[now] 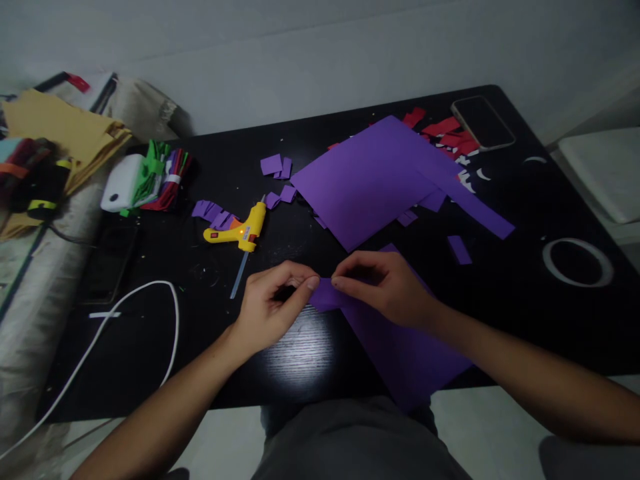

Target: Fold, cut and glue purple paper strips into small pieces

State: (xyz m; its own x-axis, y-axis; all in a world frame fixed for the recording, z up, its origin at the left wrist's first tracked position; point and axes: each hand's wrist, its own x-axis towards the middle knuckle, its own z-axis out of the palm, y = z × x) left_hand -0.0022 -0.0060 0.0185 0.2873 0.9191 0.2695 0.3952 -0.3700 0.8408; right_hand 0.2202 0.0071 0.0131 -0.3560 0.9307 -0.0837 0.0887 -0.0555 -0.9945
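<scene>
A small piece of purple paper (325, 295) is pinched between my two hands above the black table. My left hand (277, 297) grips its left end with thumb and index finger. At its upper right side, my right hand (387, 283) pinches it the same way. Under my right hand and forearm lies a larger purple sheet (410, 353), partly hidden. Left of my hands rests a yellow glue gun (240, 230) with its light lit and a clear glue stick (240, 275) poking out the back.
Behind my hands lies a big purple sheet (365, 187) with a purple strip (480, 210) across it. Red scraps (445, 127) and a phone (483, 122) are at the far right, near a white ring (577, 262). A white cable (175, 320) loops at the left.
</scene>
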